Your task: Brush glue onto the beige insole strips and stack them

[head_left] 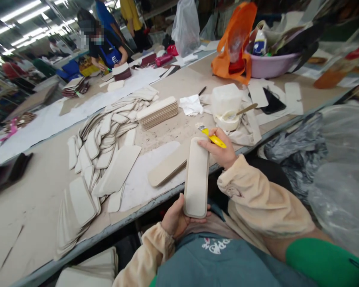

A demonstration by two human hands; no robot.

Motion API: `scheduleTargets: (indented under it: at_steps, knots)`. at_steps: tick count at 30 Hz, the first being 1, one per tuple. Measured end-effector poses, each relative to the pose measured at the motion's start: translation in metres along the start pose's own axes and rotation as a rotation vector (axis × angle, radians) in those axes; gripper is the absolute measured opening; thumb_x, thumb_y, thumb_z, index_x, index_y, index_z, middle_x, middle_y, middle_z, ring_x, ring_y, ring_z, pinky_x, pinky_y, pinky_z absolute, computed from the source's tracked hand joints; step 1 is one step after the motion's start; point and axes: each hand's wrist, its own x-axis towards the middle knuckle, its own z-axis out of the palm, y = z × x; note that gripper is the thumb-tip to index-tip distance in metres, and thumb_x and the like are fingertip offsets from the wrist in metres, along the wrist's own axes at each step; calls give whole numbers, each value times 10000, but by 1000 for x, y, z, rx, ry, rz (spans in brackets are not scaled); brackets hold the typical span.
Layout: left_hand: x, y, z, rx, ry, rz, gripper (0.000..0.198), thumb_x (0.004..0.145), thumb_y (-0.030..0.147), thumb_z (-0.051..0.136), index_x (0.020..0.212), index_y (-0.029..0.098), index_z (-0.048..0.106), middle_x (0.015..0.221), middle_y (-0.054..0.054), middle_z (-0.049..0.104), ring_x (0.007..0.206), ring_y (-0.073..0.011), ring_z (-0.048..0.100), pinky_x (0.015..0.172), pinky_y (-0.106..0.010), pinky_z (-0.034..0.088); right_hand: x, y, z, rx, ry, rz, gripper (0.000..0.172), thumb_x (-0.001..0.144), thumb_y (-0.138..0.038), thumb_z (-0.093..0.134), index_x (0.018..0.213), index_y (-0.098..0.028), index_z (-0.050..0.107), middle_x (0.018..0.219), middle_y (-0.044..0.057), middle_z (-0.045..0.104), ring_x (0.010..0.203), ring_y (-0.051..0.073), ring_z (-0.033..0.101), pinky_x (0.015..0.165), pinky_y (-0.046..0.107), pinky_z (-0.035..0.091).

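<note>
A long cream panel with rounded corners [196,179] is held upright at the table's front edge. My left hand [179,215] grips its lower end, thumb on the near face and fingers beneath. At its top right corner, my right hand [221,149] pinches the panel and also holds a yellow brush [217,140], bristles pointing up and left. Just left of the panel, a small stack of similar pieces [169,165] lies on white paper [140,175]. Behind the brush stands a tub of pale paste [229,119] with a stick across it.
Many loose cream pieces [100,139] spread over the table's left, beside a neat stack [158,112]. An orange bag [233,44] and a lilac basin [269,65] stand at the back right. A person [107,48] works across the table. Plastic bags [341,179] lie at right.
</note>
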Motion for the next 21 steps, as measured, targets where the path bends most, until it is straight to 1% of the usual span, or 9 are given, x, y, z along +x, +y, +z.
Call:
scheduleTargets:
  at_steps: [1,3,6,8,11,14,16,18,21]
  knots:
    - [1,2,1,-7,-2,3,740,792,690,496,1178,71,618,1033,-210,705,912,-298,693,720,-351,551,0,-1,0,-17,-6,-1,362,724,-388,719,851,-231,418,660,-71,354,574,106,332,538,237,278]
    - [4,4,4,25,22,60,681,775,648,566,1147,83,639,952,-174,719,831,-249,692,696,-314,525,-3,-4,2,-60,-20,-10,350,736,-401,710,850,-232,425,652,-72,344,566,107,327,538,242,284]
    - [12,4,11,118,124,188,580,643,512,772,1018,77,694,783,-101,706,659,-150,633,634,-243,465,-11,-10,3,-136,-35,-18,345,743,-438,701,836,-239,435,644,-68,353,562,118,344,542,258,302]
    - [21,5,14,130,199,239,574,562,505,820,925,72,715,694,-64,672,577,-109,569,597,-229,430,-14,-11,4,-211,-24,-8,360,722,-481,712,813,-247,454,652,-56,374,569,132,371,550,280,321]
    - [34,7,13,130,291,294,571,510,534,824,843,79,730,640,-43,639,542,-102,523,586,-245,407,-12,-9,7,-286,-7,30,372,687,-531,723,786,-268,480,697,-20,457,610,164,442,571,323,363]
    - [38,8,9,138,284,292,590,477,560,823,823,90,737,646,-48,640,567,-123,531,622,-277,415,-10,-16,14,-269,41,76,401,625,-585,734,725,-283,490,703,19,514,633,201,495,593,375,409]
    - [32,8,4,132,269,282,598,451,564,831,808,93,739,661,-50,642,576,-127,538,637,-287,418,-11,-21,18,-187,76,129,431,559,-598,762,691,-289,492,686,45,541,636,225,536,594,408,439]
    - [19,13,-3,132,270,290,580,449,543,840,800,92,739,673,-52,644,572,-125,540,633,-286,417,-13,-20,22,-37,110,209,449,507,-585,791,699,-297,504,715,82,597,658,255,594,615,450,467]
    - [-15,33,-20,156,312,373,529,513,509,827,824,91,735,689,-57,659,569,-121,543,611,-266,409,-9,-5,21,191,171,309,484,447,-524,840,760,-313,536,825,151,681,667,298,650,645,523,483]
